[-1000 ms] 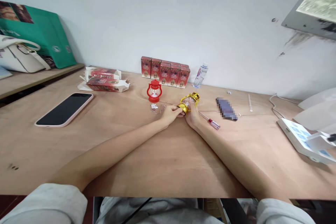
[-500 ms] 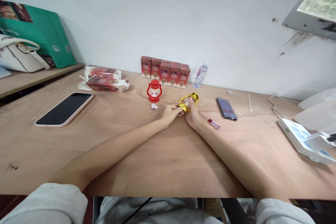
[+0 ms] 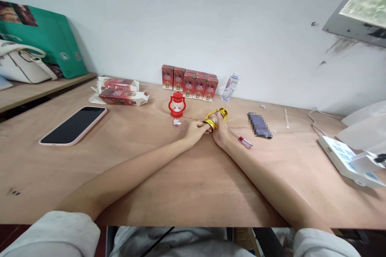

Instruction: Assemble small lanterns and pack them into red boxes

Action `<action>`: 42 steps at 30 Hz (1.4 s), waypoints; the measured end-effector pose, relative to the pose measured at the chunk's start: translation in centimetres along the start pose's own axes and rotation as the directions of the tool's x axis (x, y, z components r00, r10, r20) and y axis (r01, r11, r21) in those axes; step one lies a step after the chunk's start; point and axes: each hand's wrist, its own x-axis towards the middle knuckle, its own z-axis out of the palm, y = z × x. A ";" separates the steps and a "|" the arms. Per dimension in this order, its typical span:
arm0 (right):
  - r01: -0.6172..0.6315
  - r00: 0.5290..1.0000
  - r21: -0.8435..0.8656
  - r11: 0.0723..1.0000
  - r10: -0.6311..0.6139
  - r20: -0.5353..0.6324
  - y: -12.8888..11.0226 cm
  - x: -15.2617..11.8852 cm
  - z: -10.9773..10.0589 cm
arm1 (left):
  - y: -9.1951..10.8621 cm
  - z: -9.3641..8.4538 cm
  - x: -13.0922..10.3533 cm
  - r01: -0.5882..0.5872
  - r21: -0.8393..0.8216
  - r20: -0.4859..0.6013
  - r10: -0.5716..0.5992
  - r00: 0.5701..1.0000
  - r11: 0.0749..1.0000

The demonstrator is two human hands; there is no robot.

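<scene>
A small gold toy lantern (image 3: 212, 123) lies tilted on its side between my hands, its top pointing up and to the right. My left hand (image 3: 196, 131) is closed on its base, with the fingertips partly hidden underneath. Around its clear body and frame, my right hand (image 3: 222, 131) is closed. A screwdriver (image 3: 245, 142) with a clear and red handle lies just right of my right hand. To the left, a red toy lantern (image 3: 177, 105) stands upright, with small white and thin wire-like pieces (image 3: 177, 122) in front of it.
Several red boxes (image 3: 189, 85) stand against the wall beside a clear bottle (image 3: 230, 87). Opened red boxes (image 3: 120, 96) and a pink-cased phone (image 3: 74, 125) lie to the left. On the right are a pixelated dark object (image 3: 259, 125) and a white power strip (image 3: 346, 158).
Almost nothing differs. Both hands keep the gold lantern in nearly the same place, and the view has shifted very slightly.
</scene>
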 end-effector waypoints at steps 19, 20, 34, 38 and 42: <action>-0.056 0.998 0.133 0.989 0.059 -0.014 0.5 0.6 -0.5 | -0.2 0.1 -0.2 -0.115 0.058 0.072 0.111 0.991 0.992; -0.054 0.998 0.136 0.989 0.057 -0.016 0.6 0.7 -0.6 | -0.2 0.1 -0.2 -0.117 0.065 0.066 0.113 0.991 0.991; 0.010 0.999 0.058 0.998 -0.007 -0.036 0.4 -0.2 0.3 | -0.6 0.4 -0.2 -0.093 0.061 -0.083 0.098 0.992 0.994; 0.021 0.999 0.024 0.999 -0.020 -0.031 0.4 -0.4 0.4 | -0.7 0.4 -0.2 -0.096 0.047 -0.115 0.101 0.988 0.994; 0.009 0.999 0.043 0.999 -0.007 -0.033 0.4 -0.4 0.4 | -0.8 0.3 -0.1 -0.101 0.038 -0.119 0.104 0.987 0.994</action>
